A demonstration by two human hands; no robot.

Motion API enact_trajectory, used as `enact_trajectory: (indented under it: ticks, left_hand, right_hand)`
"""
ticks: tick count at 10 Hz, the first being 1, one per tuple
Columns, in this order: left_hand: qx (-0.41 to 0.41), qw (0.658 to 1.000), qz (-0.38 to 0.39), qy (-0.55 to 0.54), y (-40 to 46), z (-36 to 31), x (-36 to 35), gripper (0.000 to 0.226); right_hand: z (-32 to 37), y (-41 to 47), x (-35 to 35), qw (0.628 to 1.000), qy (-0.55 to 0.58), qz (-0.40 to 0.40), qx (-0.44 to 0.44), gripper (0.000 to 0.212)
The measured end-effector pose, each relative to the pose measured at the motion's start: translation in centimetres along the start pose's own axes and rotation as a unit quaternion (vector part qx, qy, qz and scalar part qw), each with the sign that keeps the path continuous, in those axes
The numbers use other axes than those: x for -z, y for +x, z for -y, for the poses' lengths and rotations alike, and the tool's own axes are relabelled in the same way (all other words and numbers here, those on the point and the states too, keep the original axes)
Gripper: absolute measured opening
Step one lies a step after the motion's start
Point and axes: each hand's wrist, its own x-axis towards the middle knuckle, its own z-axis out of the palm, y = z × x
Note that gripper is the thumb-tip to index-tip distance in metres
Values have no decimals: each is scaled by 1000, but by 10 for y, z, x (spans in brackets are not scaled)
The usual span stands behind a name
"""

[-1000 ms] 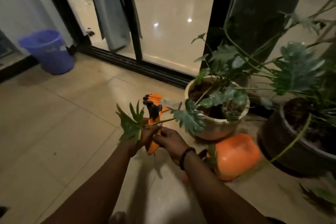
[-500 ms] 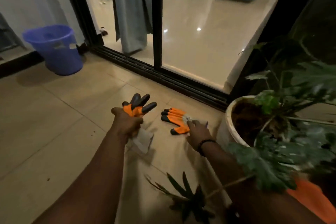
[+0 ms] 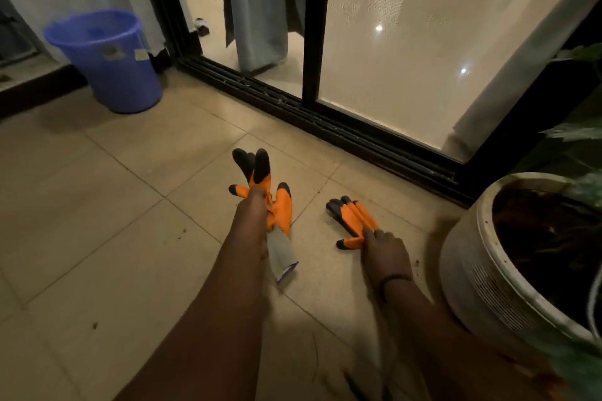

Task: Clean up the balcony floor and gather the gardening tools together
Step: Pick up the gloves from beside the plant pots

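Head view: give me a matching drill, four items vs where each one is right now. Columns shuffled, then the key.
Things:
1. orange garden glove with black fingertips and grey cuff
2. second orange-and-black garden glove
3. blue plastic bucket
4. pale round ceramic plant pot

Places:
A. at the far left, on the tiles near the wall
B. lying on the tiles, the right hand touching it
C. at the right edge, with dark soil inside
D. held up off the floor in the left hand

Pairs: 1-D, 2-B, 3-A, 4-C
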Motion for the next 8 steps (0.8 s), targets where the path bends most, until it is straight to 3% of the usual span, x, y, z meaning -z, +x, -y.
enact_trajectory:
  ticks: [1,2,3,4,5,6,7,8]
  left_hand:
    - [13,999,14,-26,-2,-7,-9,57]
    - [60,998,11,-32,-8,-13,-12,63]
    - [108,991,-5,-74,-15,-8,-14,77]
    - [89,992,55,-68,-29,0,-18,110]
    - [-6,991,135,-6,-58,1,-37,96]
    - [-31,997,66,-4,-68,5,-41,77]
    - [31,994,39,-96,-87,6,-26,50]
    - [74,981,33,-178,-132,-1,-19,42]
  right_hand:
    - [21,-27,-9,948,299,-60,-87,35]
    - [43,-39,20,863,492,-68,-92,20]
    - [59,-43,64,802,586,-101,-58,25]
    - [81,-61,95,823,557,-102,45,33]
    - [102,-85,110,885,437,-36,158,29]
    - [102,-108,114,872,460,23,165,29]
    - [94,-142,120,854,507,1,115,28]
    - [96,-176,133,872,479,-100,-16,53]
